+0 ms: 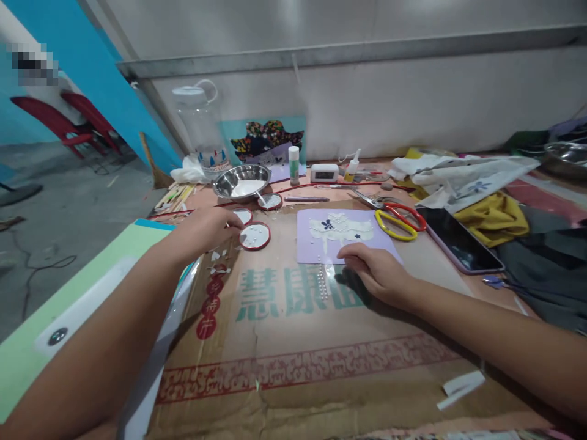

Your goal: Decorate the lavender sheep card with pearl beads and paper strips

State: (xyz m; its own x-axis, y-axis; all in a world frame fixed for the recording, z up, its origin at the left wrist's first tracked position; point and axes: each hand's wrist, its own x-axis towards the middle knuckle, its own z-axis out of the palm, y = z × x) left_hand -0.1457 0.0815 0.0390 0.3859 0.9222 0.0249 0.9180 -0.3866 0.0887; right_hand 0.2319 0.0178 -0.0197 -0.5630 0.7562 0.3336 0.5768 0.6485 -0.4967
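Observation:
My left hand reaches over the cardboard with fingers bent together, fingertips at the small red-rimmed dishes. Beside them a dish of white beads stands nearest; another red-rimmed dish is partly covered by the hand. My right hand is curled at the lower edge of a purple card; what its fingers hold, if anything, is hidden. White bead-like bits and dark flower shapes cover a pale patch on the card. Strips of pearl beads lie just below it, left of my right hand.
Scissors and a phone lie right of the card. Behind stand a steel bowl, a glue stick, a small digital clock and a plastic bottle. Cloth is piled at right.

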